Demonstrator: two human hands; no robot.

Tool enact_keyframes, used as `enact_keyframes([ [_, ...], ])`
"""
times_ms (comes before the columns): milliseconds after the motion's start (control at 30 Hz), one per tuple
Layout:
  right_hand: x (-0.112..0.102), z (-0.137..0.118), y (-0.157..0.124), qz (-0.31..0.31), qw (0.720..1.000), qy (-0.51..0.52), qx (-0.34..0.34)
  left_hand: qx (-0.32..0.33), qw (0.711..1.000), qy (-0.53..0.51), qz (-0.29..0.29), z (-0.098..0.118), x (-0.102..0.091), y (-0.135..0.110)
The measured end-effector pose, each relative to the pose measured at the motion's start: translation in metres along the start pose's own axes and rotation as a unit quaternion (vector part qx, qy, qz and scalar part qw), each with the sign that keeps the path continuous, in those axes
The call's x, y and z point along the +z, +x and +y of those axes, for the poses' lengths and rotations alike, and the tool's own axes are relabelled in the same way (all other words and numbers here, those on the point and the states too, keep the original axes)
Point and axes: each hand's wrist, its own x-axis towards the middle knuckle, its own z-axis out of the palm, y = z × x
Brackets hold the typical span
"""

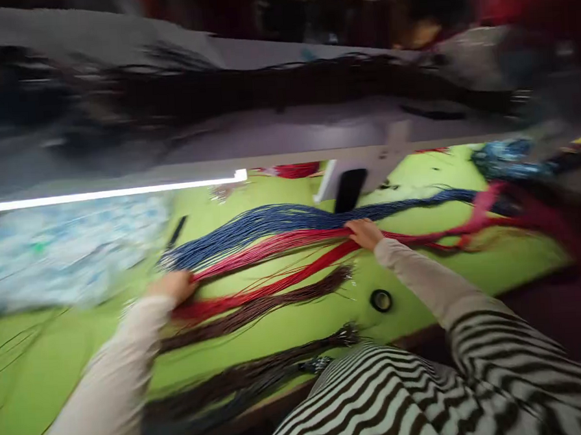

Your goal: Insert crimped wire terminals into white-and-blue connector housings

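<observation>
Long bundles of thin wires lie across a green table (286, 321): a blue bundle (281, 219), red bundles (272, 244) and dark brown bundles (275, 302). My left hand (173, 286) rests on the left end of the red wires, fingers curled over them. My right hand (365, 233) is closed on the red bundle near its middle. The picture is smeared by motion, so the fingers show only roughly.
A roll of black tape (381, 300) lies near my right forearm. A pale plastic sheet (68, 248) covers the table's left side. A lit strip lamp (109, 193) runs under a grey shelf (277, 140). A black phone (349, 190) leans at the back. More dark wires (259, 371) lie at the front edge.
</observation>
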Motion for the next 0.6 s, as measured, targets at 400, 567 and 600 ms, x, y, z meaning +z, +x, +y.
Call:
enact_keyframes([
  [400, -0.001, 0.181, -0.060, 0.011, 0.977, -0.038, 0.211, -0.047, 0.997, 0.056, -0.035, -0.018, 0.020, 0.027],
  [567, 0.008, 0.202, -0.064, 0.019, 0.978, -0.042, 0.205, -0.024, 0.996, 0.084, 0.008, 0.014, 0.007, 0.007],
  [600, 0.011, 0.205, -0.062, 0.021, 0.977, -0.039, 0.208, -0.024, 0.996, 0.083, 0.009, 0.018, 0.006, 0.007],
])
